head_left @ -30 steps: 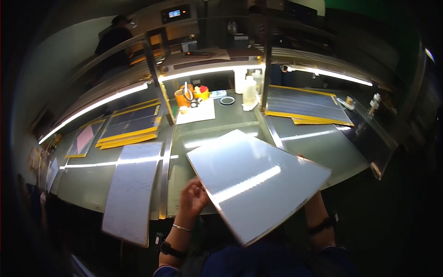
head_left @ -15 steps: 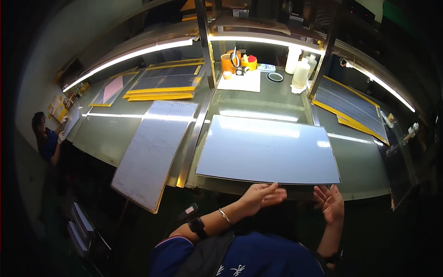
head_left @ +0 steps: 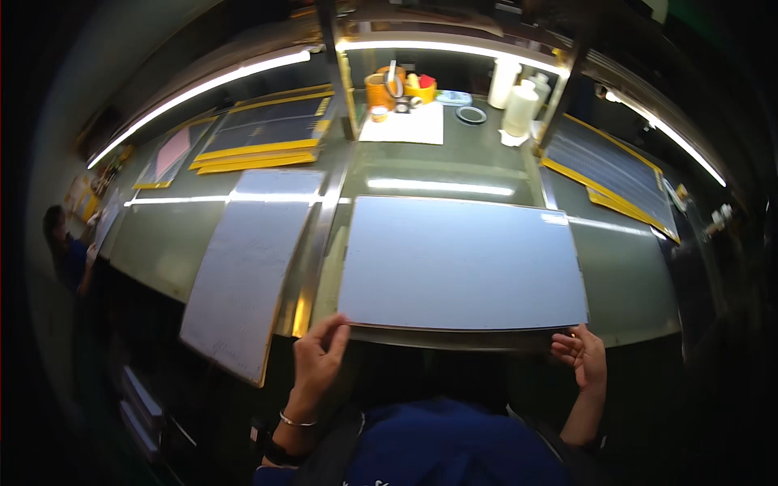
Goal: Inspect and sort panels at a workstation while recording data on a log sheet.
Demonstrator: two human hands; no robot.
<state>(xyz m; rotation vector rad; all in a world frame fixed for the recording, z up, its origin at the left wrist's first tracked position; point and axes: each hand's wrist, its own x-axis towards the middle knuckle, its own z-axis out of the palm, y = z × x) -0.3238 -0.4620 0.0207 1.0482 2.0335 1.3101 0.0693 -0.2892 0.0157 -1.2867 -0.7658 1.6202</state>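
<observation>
A large pale blue-white panel (head_left: 462,263) lies before me on the grey-green bench, its long near edge along the bench front. My left hand (head_left: 318,352) pinches its near left corner between thumb and fingers. At the near right corner, my right hand (head_left: 581,356) has its fingertips on the edge, the other fingers loosely curled below. Part of the right hand's grip is hidden by the corner. To the left, a second pale panel (head_left: 247,267) with faint marks and a brownish edge lies lengthwise, its near end jutting past the bench front.
Yellow-edged dark screens (head_left: 259,130) lie at the back left, more yellow-edged screens (head_left: 612,174) at the right. White bottles (head_left: 519,109), orange tape rolls (head_left: 378,91) and a white sheet (head_left: 403,125) stand behind. Metal posts (head_left: 334,73) divide the bench. A co-worker (head_left: 71,251) is far left.
My left hand has moved left from the middle of the near edge to the panel's left corner. The glare on the panel has shrunk to its far right corner. My right hand stays at its corner.
</observation>
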